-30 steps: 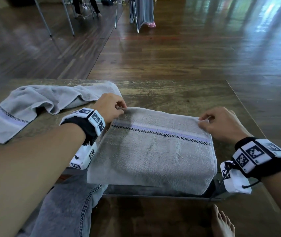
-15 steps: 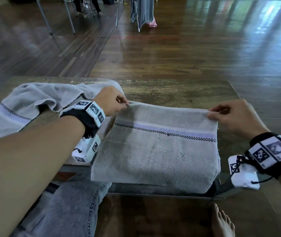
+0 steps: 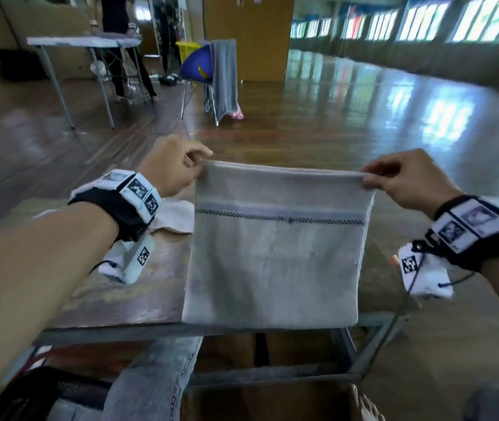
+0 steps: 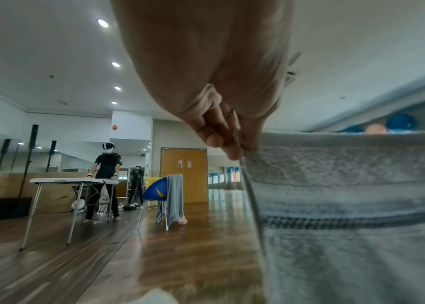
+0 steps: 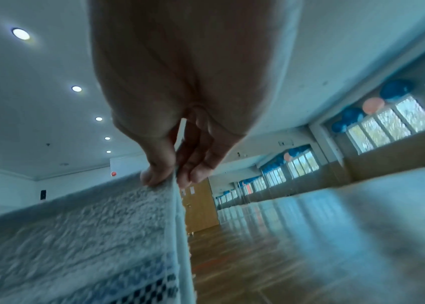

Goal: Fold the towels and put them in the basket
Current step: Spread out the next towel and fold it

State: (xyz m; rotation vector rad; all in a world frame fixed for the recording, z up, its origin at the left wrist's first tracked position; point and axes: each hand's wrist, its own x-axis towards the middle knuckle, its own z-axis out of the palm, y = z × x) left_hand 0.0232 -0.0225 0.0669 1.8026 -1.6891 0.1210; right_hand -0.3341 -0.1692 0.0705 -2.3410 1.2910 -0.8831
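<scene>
A folded grey towel [image 3: 275, 262] is held up in the air over the near edge of the counter [image 3: 138, 299], hanging flat and facing the camera. Its upper edge runs left to right, nearly level, and the fold lies at the bottom. A pale band with a dark checked line crosses it from left to right, a little below the upper edge. The towel's top left corner is pinched by the left hand [image 3: 172, 168], the thumb and fingers [image 4: 214, 135] being closed on the cloth. The top right corner is pinched by the right hand [image 3: 406, 180], with the thumb on the near face and the fingers [image 5: 201, 162] behind. The towel is stretched taut between the two hands.

A second towel [image 3: 175, 217] lies on the counter to the left, partly hidden behind the left wrist. Far off on the wooden floor a blue chair [image 3: 196, 65] with a grey cloth draped over it is seen, and a folding table [image 3: 87, 44] further left, beside which a person stands. A cardboard box [image 3: 272, 402] is seen below the counter's near edge.
</scene>
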